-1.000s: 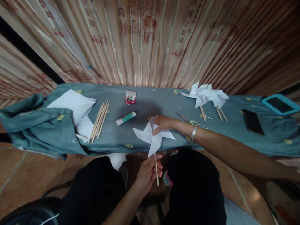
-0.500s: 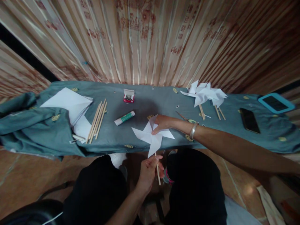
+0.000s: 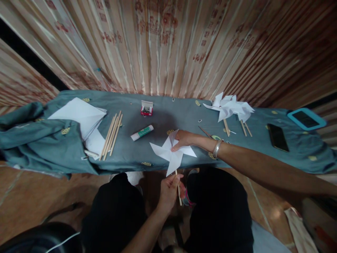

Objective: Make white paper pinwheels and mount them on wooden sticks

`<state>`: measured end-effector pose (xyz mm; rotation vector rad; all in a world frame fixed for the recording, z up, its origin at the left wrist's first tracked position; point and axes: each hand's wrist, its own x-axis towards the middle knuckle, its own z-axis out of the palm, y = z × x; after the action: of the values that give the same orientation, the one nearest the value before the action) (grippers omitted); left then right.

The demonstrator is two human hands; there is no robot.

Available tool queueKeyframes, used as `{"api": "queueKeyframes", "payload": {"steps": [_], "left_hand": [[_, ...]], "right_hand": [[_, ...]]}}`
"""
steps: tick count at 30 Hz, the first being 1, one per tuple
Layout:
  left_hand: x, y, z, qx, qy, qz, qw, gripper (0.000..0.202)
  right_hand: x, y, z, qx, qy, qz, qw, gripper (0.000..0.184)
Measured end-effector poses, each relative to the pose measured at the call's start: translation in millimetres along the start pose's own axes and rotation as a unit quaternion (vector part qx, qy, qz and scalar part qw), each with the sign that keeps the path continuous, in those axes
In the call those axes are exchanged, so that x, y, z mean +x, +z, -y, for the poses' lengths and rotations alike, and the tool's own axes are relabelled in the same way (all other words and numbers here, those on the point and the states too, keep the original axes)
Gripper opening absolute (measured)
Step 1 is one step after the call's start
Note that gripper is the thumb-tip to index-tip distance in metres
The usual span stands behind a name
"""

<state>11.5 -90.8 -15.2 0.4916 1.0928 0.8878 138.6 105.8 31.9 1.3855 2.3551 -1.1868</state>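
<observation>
A white paper pinwheel (image 3: 175,160) lies over the table's near edge, its wooden stick (image 3: 180,199) pointing down toward my lap. My left hand (image 3: 169,189) is closed around that stick just below the paper blades. With thumb and fingers, my right hand (image 3: 181,139) presses at the pinwheel's centre; its fingertips are partly hidden by a blade. Left of the pinwheel lies a glue stick (image 3: 142,133) with a green label. Scissors (image 3: 210,135) rest beyond my right wrist, partly covered by the forearm.
Several wooden sticks (image 3: 112,135) and white paper sheets (image 3: 79,114) lie on the left. An open red-and-white box (image 3: 146,108) of small metal pieces stands at the back. Pinwheels (image 3: 229,106), a phone (image 3: 277,137) and a blue-framed device (image 3: 306,118) lie on the right. A curtain (image 3: 163,52) hangs behind.
The view has shifted slightly. Both hands keep nearly the same place on the pinwheel and its stick, and nothing has been let go.
</observation>
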Motion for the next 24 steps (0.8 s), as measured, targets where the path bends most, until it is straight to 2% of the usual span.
{"api": "queueKeyframes", "payload": {"steps": [5, 9, 14, 18, 24], "left_hand": [[0.7, -0.4, 1.7, -0.002, 0.011, 0.006, 1.000, 0.058], [0.5, 0.5, 1.0, -0.001, 0.012, 0.008, 1.000, 0.056], [-1.3, 3.3, -1.5, -0.007, 0.004, 0.000, 1.000, 0.053], [-0.3, 4.9, -0.7, -0.017, 0.004, 0.002, 1.000, 0.055], [2.2, 4.8, 4.5, -0.016, 0.009, 0.006, 1.000, 0.056]], "right_hand": [[-0.5, -0.2, 4.2, -0.008, 0.031, 0.014, 0.999, 0.033], [-3.5, -2.0, 14.7, -0.018, 0.088, 0.020, 0.996, 0.027], [-9.0, -3.1, 25.0, -0.022, 0.134, 0.010, 0.991, 0.031], [-11.5, -2.3, 25.3, -0.026, 0.141, 0.003, 0.990, 0.034], [-9.0, -0.8, 21.6, 0.007, 0.086, 0.004, 0.996, 0.033]]}}
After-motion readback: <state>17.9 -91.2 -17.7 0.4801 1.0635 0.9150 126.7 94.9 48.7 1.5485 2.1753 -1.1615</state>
